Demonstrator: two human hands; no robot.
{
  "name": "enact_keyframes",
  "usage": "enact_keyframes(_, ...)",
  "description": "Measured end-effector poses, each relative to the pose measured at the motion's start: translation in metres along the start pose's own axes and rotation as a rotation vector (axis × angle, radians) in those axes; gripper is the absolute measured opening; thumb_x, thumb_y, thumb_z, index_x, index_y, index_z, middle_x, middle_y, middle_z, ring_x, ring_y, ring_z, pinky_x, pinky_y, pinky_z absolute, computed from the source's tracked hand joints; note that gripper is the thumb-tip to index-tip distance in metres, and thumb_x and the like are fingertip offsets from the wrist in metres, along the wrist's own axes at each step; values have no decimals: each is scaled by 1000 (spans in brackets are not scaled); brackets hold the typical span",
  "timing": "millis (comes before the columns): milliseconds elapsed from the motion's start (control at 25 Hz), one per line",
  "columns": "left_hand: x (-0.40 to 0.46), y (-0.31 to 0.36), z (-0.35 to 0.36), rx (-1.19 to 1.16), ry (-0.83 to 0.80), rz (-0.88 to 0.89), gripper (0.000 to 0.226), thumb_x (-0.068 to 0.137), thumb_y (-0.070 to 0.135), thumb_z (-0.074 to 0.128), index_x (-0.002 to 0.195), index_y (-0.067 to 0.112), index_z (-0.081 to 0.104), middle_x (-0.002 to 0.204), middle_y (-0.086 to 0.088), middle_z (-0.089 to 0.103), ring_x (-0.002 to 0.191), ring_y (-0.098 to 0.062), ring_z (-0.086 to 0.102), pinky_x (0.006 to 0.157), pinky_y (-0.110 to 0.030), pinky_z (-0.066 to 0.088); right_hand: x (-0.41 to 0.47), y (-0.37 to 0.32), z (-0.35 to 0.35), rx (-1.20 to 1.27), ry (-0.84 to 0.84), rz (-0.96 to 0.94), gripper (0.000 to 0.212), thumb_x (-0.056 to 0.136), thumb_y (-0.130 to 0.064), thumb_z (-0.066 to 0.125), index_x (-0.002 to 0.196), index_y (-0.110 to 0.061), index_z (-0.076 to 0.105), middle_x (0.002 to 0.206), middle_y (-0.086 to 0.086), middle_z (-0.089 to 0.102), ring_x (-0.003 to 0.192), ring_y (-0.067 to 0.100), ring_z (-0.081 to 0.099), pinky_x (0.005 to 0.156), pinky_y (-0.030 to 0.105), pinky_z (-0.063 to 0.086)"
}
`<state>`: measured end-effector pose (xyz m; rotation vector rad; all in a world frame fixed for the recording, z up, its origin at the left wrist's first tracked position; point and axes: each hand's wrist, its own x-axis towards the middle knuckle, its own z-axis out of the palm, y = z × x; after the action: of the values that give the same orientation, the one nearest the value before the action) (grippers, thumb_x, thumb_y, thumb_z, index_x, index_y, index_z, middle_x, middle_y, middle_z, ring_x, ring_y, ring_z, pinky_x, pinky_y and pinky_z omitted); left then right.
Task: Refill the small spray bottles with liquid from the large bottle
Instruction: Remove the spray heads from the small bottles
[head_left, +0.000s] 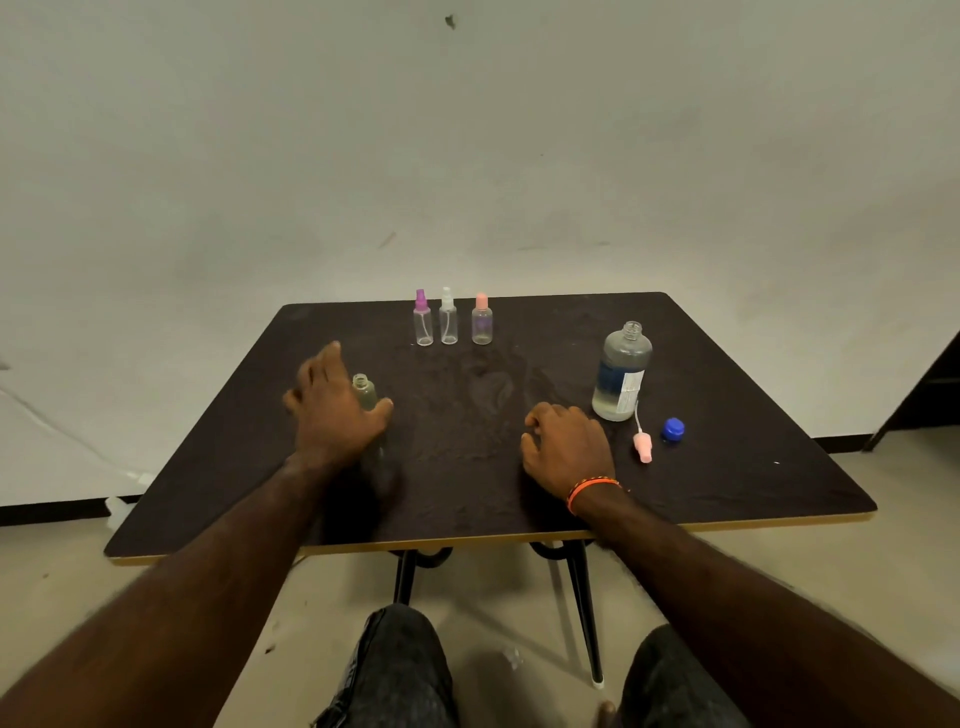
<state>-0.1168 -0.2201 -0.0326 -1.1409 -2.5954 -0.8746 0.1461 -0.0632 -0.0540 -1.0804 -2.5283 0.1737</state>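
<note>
A small clear spray bottle without its top stands at the table's left, in the gap between the thumb and forefinger of my left hand. That hand's fingers are spread and blurred; I cannot tell whether it touches the bottle. My right hand rests on the table with fingers loosely curled, holding nothing. The large clear bottle, uncapped and partly filled, stands to its right. Beside it lie a pink spray top with its tube and a blue cap.
Three capped small spray bottles stand in a row at the back: purple top, white top, pink top. The dark table has a yellow front edge. My knees are below it. A dark object stands at far right.
</note>
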Motion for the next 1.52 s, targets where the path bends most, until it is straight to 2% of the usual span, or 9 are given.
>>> enact_keyframes(120, 2, 27, -5, 45, 241, 354, 81, 80, 52, 63, 149, 16, 41, 152, -7, 42, 142, -29, 36, 106, -50, 30, 9, 4, -8, 26, 13, -9, 23, 92, -39, 56, 110, -25, 61, 108, -3, 68, 96, 19, 58, 82, 40, 52)
enact_keyframes(240, 15, 58, 8, 99, 83, 508, 77, 85, 62, 57, 150, 22, 43, 160, -4, 38, 151, -26, 29, 115, -52, 28, 32, 5, -17, 37, 18, -14, 26, 92, -38, 58, 114, -24, 60, 111, -1, 68, 98, 20, 61, 83, 41, 55)
enact_keyframes(400, 39, 82, 47, 202, -236, 408, 102, 82, 86, 46, 160, 23, 28, 169, -4, 21, 158, -26, 12, 123, -57, 20, 84, 0, -21, 61, -39, 1, 36, 89, -35, 60, 123, -22, 57, 121, 4, 64, 108, 26, 61, 91, 44, 54)
enact_keyframes(640, 86, 87, 100, 261, -376, 303, 127, 69, 102, 29, 163, 18, 18, 171, -7, 17, 158, -31, 9, 123, -61, 19, 178, -3, 12, 144, -157, 76, 50, 85, -28, 68, 129, -14, 51, 132, 11, 59, 116, 32, 59, 99, 45, 50)
enact_keyframes(960, 118, 79, 129, 227, -404, 330, 119, 74, 98, 36, 161, 19, 23, 168, -7, 27, 155, -27, 19, 124, -55, 18, 270, -4, 61, 353, -192, 210, 94, 81, -32, 80, 155, -10, 25, 153, 16, 43, 136, 37, 46, 112, 46, 40)
enact_keyframes(1040, 115, 75, 129, 245, -408, 350, 115, 76, 96, 39, 160, 18, 26, 166, -5, 31, 155, -26, 20, 122, -54, 19, 278, -7, 70, 354, -204, 215, 91, 81, -32, 81, 153, -11, 29, 149, 15, 49, 133, 37, 50, 110, 46, 42)
enact_keyframes(1200, 110, 74, 125, 253, -450, 355, 114, 79, 94, 39, 161, 17, 23, 167, -5, 28, 156, -27, 17, 123, -55, 16, 272, -15, 75, 334, -164, 173, 56, 89, -29, 72, 134, -12, 46, 130, 14, 63, 113, 34, 62, 99, 45, 51)
enact_keyframes(1400, 104, 76, 113, 247, -467, 329, 111, 81, 90, 42, 162, 16, 22, 167, -6, 29, 156, -28, 17, 123, -56, 16, 237, -11, 55, 332, -213, 162, 54, 85, -29, 76, 129, -14, 50, 126, 12, 64, 108, 31, 63, 93, 41, 51)
enact_keyframes(1520, 91, 88, 99, 209, -485, 297, 105, 86, 78, 55, 163, 17, 18, 167, -6, 29, 157, -28, 15, 125, -56, 15, 200, -7, 36, 305, -240, 164, 53, 79, -29, 80, 124, -16, 55, 123, 10, 66, 104, 29, 63, 91, 40, 53)
